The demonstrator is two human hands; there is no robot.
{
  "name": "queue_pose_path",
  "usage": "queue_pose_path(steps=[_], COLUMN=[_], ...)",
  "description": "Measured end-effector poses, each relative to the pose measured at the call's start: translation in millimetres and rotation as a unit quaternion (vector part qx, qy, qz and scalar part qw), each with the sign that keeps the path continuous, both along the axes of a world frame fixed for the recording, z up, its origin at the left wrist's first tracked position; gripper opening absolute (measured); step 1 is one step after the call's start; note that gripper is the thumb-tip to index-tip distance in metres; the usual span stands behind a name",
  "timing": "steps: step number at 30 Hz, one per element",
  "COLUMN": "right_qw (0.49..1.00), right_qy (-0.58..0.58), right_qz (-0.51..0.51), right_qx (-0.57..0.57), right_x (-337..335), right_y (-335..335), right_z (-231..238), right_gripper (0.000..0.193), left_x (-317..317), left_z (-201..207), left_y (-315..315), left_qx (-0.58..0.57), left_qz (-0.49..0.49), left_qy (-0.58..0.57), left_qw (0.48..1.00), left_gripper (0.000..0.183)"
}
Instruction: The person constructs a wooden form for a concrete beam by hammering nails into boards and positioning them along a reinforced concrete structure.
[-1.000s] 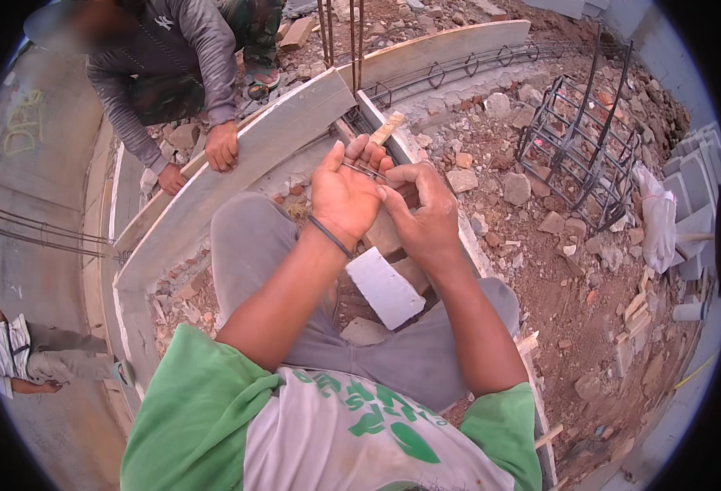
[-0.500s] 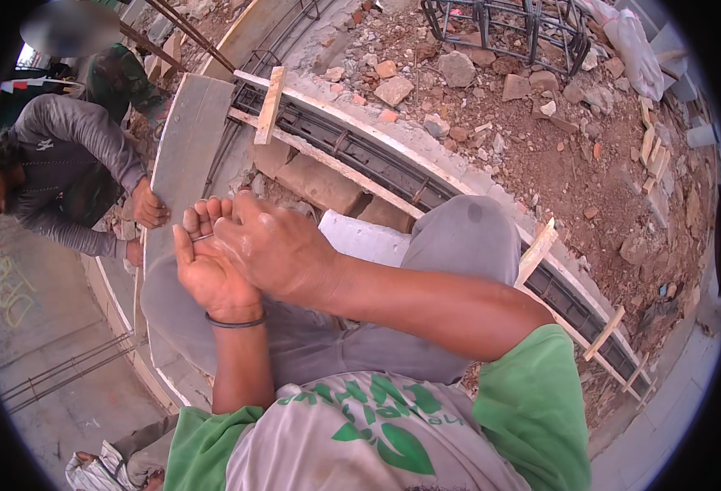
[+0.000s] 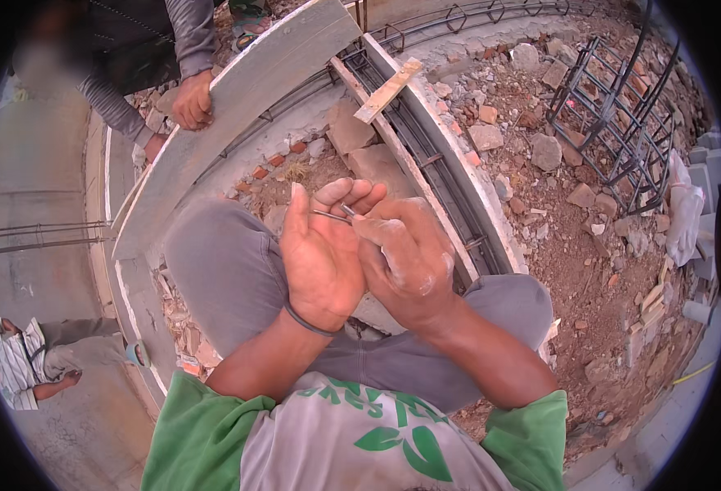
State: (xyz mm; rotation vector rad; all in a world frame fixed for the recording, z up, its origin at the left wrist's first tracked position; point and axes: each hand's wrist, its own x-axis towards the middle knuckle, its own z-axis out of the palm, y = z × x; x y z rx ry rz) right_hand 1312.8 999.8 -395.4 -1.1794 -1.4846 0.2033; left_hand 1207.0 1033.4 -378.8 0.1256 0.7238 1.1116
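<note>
My left hand [image 3: 326,260] is turned palm up with its fingers curled, cradling a thin grey nail [image 3: 327,215] across them. A black band circles that wrist. Close against it, my right hand [image 3: 409,260], dusted with pale powder, pinches another nail [image 3: 349,210] between thumb and forefinger. How many more nails lie in the left palm cannot be seen. Both hands are held above my lap, between my bent knees.
Right of my hands runs a board formwork [image 3: 438,164] with steel bars inside and a wooden cleat [image 3: 389,90] across it. A co-worker's hand [image 3: 193,101] grips a wide grey board [image 3: 242,102]. A rebar cage [image 3: 614,123] stands on rubble; another person [image 3: 37,360] is at lower left.
My view has swung left, so the formwork and board appear further right. My right hand has drawn back from over the left fingers, and the nails now show between them.
</note>
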Motion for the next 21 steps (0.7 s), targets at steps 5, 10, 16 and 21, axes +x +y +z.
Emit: queue_pose_path(steps=[5, 10, 16, 21], right_qw=[0.985, 0.989, 0.908, 0.832], right_qy=[-0.131, -0.087, 0.038, 0.218], right_qz=[0.012, -0.025, -0.297, -0.238], right_qx=[-0.109, -0.119, -0.294, -0.451], right_x=[7.4, 51.3, 131.1, 147.3], right_y=[-1.0, -16.0, -31.6, -60.4], right_z=[5.9, 39.3, 41.5, -0.6], right_gripper=[0.025, 0.028, 0.019, 0.020], left_x=[12.2, 38.5, 64.1, 70.7], left_z=[-17.1, -21.7, -21.1, -4.8], left_y=[-0.1, 12.3, -6.7, -36.5], left_qx=[-0.016, -0.035, -0.133, -0.106], left_qz=[-0.046, -0.075, -0.211, -0.280], left_qy=[-0.036, 0.002, 0.014, 0.161], left_qw=[0.998, 0.997, 0.968, 0.940], left_gripper=[0.031, 0.029, 0.030, 0.034])
